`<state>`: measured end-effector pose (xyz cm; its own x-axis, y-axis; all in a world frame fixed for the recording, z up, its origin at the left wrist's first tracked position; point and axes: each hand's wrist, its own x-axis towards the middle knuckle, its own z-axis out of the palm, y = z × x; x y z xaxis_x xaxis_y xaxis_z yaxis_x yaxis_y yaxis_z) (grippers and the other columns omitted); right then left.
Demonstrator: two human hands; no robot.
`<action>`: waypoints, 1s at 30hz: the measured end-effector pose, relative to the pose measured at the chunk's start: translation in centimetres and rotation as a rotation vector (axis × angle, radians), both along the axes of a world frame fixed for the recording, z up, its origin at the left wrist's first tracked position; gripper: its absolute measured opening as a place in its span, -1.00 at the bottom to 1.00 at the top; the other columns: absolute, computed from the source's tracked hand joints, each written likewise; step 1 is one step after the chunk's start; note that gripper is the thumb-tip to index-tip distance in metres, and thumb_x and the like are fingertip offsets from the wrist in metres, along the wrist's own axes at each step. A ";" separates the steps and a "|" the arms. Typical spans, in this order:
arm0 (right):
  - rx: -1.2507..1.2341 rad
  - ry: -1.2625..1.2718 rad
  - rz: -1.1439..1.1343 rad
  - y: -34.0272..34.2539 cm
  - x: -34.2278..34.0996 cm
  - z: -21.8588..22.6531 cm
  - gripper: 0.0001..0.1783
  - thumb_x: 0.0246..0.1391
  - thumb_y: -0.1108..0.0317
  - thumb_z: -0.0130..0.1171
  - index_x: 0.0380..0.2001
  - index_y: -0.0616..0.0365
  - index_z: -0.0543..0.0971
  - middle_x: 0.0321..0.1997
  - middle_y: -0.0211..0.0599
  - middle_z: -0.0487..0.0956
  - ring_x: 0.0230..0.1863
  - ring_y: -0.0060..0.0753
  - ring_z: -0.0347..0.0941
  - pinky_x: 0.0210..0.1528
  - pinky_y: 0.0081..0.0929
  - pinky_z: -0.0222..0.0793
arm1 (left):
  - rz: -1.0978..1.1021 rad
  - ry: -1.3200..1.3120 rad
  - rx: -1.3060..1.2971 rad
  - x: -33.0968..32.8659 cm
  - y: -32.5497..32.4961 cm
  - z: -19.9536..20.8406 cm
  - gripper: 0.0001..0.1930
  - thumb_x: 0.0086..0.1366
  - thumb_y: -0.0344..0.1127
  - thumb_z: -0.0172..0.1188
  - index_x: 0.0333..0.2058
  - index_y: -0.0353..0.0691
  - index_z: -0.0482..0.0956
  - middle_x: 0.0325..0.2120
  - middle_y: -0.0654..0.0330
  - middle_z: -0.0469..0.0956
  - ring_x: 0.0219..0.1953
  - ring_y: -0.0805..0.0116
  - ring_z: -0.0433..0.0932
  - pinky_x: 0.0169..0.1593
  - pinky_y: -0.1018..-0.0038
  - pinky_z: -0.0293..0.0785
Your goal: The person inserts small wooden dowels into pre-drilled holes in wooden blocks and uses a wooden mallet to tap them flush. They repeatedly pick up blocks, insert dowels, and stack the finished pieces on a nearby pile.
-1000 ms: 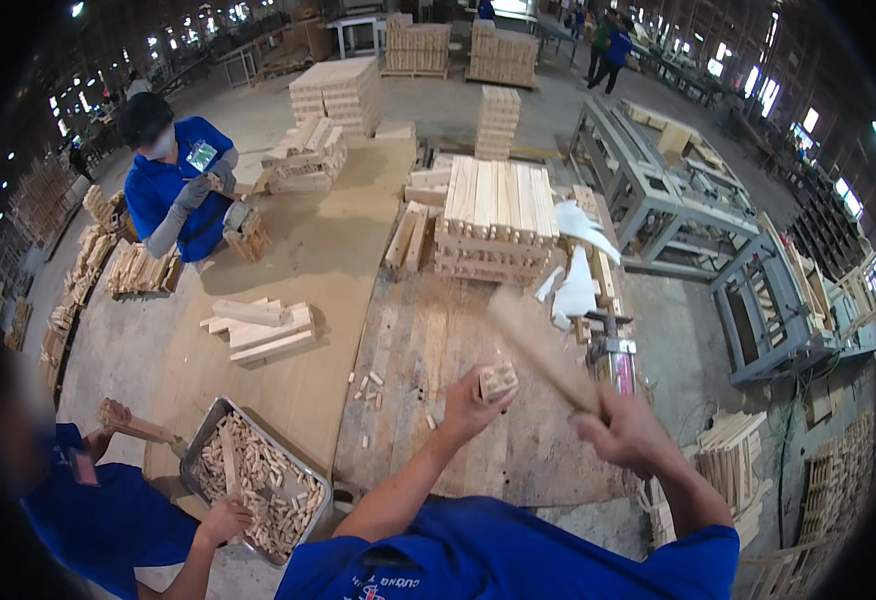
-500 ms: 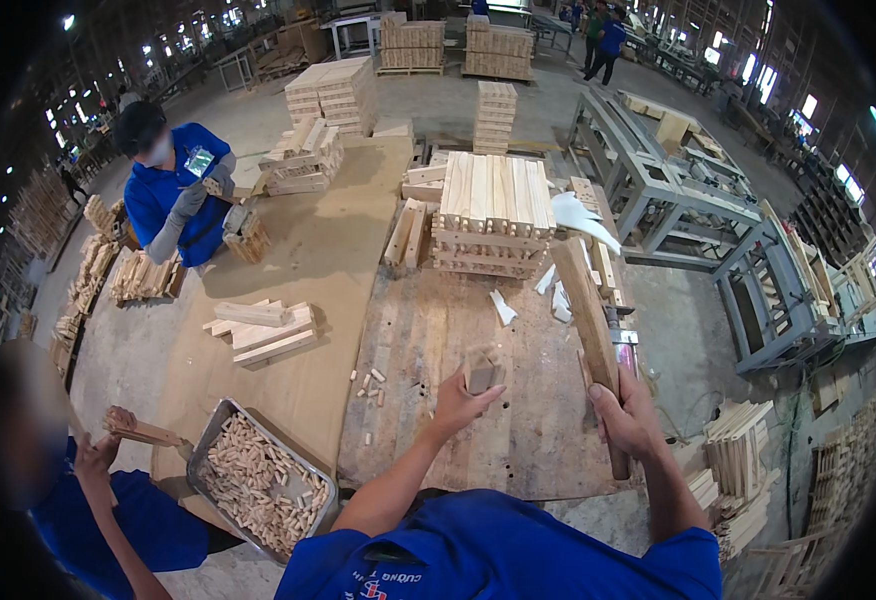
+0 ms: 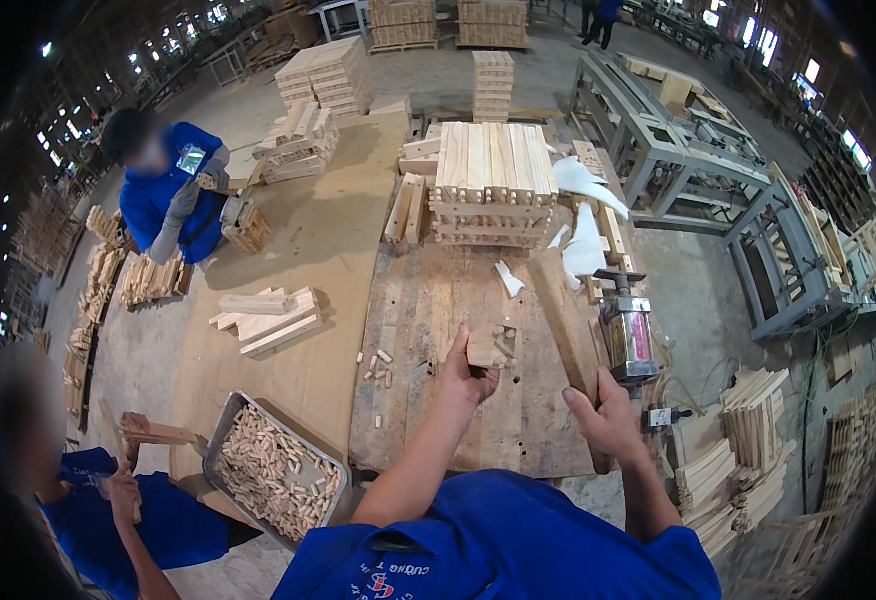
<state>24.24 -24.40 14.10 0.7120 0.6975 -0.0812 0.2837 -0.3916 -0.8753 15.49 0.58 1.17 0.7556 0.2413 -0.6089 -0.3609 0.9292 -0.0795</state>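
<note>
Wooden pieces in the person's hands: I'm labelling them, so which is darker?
The long brown stick in the right hand; the left hand holds a paler block.

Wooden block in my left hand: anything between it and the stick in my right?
Nothing visible: your left hand holds the wooden block, your right hand the stick, and only tabletop shows in the gap between them.

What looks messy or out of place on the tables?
A few wooden pegs lie loose on the plank table, apart from the many in the metal tray. Ragged white scraps lie untidily beside the neatly stacked wood, and a small white piece sits off alone.
</note>
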 end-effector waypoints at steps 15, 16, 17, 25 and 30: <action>0.752 -0.080 0.068 2.1 0.3 8.4 -0.49 0.16 0.40 0.21 0.15 0.35 0.40 -0.49 -0.22 0.50 -0.53 -0.36 0.48 -0.42 -0.33 0.44 | 0.305 0.016 -0.312 -1.2 1.5 -3.9 -0.70 0.38 -0.39 0.23 0.04 -0.38 0.61 -0.12 -0.06 0.72 -0.10 -0.01 0.77 -0.04 0.18 0.83; 0.792 -0.142 0.134 2.5 0.3 6.7 -0.51 0.16 0.42 0.17 0.14 0.36 0.38 -0.50 -0.22 0.49 -0.55 -0.36 0.47 -0.42 -0.34 0.45 | 0.305 -0.014 -0.329 -1.3 1.6 -4.1 -0.70 0.38 -0.38 0.24 0.03 -0.37 0.62 -0.12 -0.06 0.72 -0.11 -0.01 0.77 -0.05 0.19 0.83; 0.830 -0.220 0.189 2.8 0.4 3.8 -0.53 0.17 0.43 0.13 0.13 0.37 0.37 -0.50 -0.22 0.48 -0.56 -0.35 0.45 -0.41 -0.35 0.45 | 0.286 -0.024 -0.324 -1.0 1.6 -4.0 -0.71 0.37 -0.38 0.26 0.02 -0.35 0.62 -0.12 -0.04 0.72 -0.11 0.00 0.77 -0.05 0.19 0.83; -0.009 -0.447 0.539 6.5 1.0 9.7 -0.54 0.11 0.29 0.41 -0.09 0.34 0.42 -0.43 -0.03 0.58 -0.45 0.02 0.59 -0.34 -0.13 0.48 | 0.317 -0.131 -0.276 -2.1 2.4 -4.2 -0.70 0.33 -0.39 0.33 0.01 -0.35 0.61 -0.14 0.02 0.73 -0.14 0.02 0.78 -0.08 0.18 0.83; 0.579 -0.075 0.316 5.4 1.2 3.7 -0.63 0.13 0.32 0.18 -0.02 0.23 0.47 -0.34 -0.34 0.50 -0.40 -0.30 0.42 -0.20 -0.36 0.43 | 0.300 -0.116 -0.339 -2.0 2.3 -4.2 -0.70 0.34 -0.41 0.31 0.01 -0.36 0.60 -0.14 0.01 0.73 -0.14 0.02 0.78 -0.09 0.17 0.84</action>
